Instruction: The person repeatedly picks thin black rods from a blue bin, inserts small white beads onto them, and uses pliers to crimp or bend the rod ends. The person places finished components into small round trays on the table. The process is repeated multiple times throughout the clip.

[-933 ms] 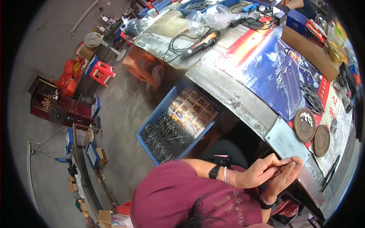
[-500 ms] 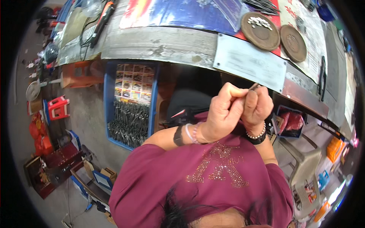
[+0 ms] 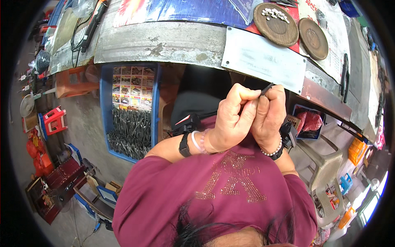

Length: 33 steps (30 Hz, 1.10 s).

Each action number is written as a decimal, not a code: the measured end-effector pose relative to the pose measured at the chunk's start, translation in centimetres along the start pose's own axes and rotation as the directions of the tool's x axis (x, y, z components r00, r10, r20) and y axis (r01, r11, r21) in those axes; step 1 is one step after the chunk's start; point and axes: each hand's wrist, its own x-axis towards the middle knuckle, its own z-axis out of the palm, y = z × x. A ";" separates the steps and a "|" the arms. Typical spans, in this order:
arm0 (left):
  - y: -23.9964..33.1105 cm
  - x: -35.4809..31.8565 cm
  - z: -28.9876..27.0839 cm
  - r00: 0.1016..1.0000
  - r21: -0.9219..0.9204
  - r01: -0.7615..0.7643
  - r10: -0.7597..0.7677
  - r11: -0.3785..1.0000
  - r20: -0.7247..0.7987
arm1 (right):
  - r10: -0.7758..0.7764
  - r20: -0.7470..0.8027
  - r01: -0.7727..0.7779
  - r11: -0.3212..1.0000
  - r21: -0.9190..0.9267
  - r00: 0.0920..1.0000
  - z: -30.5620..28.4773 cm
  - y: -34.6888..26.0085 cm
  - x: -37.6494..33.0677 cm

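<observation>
Big worn grey workbench [image 3: 160,47] runs across top of view, w/ a glossy blue-red-white printed sheet [image 3: 185,10] flat on it. Beige plastic chair w/ perforated seat [image 3: 327,168] stands R of the person. Long blue plastic crate [image 3: 105,111] sits low on the L, near bench's front edge; in it, a multicolour printed card w/ grid of photos [image 3: 133,86] at far end & a dense heap of thin blk parts [image 3: 129,133] at near end. Person wears maroon short-sleeved top w/ shiny studs [image 3: 230,177]. Pale blue-white rect. plate [image 3: 263,59], screws at corners, lies along bench edge, just beyond the hands. L hand [image 3: 236,119] & R hand [image 3: 269,119] are up in front of the chest, side by side, fingertips meeting; blk watch [image 3: 184,145] on L wrist. Two round brown shallow dishes, one bigger [image 3: 284,37], one smaller [image 3: 313,39], sit next to each other past the plate. Slim blk tool [image 3: 345,78], exact kind unclear, lies farther R on bench. Thin dark strip-like piece [image 3: 266,88] is btwn the hands: L thumb & index pinched on it, R thumb & curled fingers clamped on it too, tip poking out above; rest hidden by fingers. Sm. white bits [image 3: 275,15] lie in the bigger dish
</observation>
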 end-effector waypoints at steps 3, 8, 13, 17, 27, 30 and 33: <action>-0.2 0.0 -0.2 1.000 -0.001 -0.005 0.005 1.000 0.017 | 0.107 0.098 -0.108 0.994 -0.001 0.989 -0.5 -0.7 0.2; 0.0 0.1 -0.1 0.999 -0.093 0.010 -0.013 0.996 -0.034 | 0.419 0.161 -0.413 0.626 0.662 0.893 -1.3 -0.8 0.4; 0.3 0.2 0.0 0.997 -0.060 -0.035 0.031 0.998 -0.068 | 0.224 -0.019 -0.192 0.875 0.443 0.974 -0.4 -0.5 -0.1; 0.5 0.3 -0.1 0.994 -0.009 -0.084 0.084 0.996 -0.065 | 0.191 -0.090 -0.136 0.896 0.424 0.977 0.2 -0.5 -0.4; -0.2 0.3 -0.3 0.993 0.071 -0.108 0.111 0.992 -0.050 | 0.175 -0.127 -0.142 0.962 0.232 0.976 1.3 -0.8 -0.9; -0.3 0.3 0.0 0.996 0.015 -0.084 0.085 0.996 -0.035 | 0.460 0.111 -0.452 0.749 0.484 0.881 0.1 -1.1 -0.6; -0.1 0.1 0.1 1.000 -0.077 -0.025 0.025 0.997 0.004 | 0.470 0.223 -0.448 0.447 0.774 0.854 -0.5 -0.1 0.1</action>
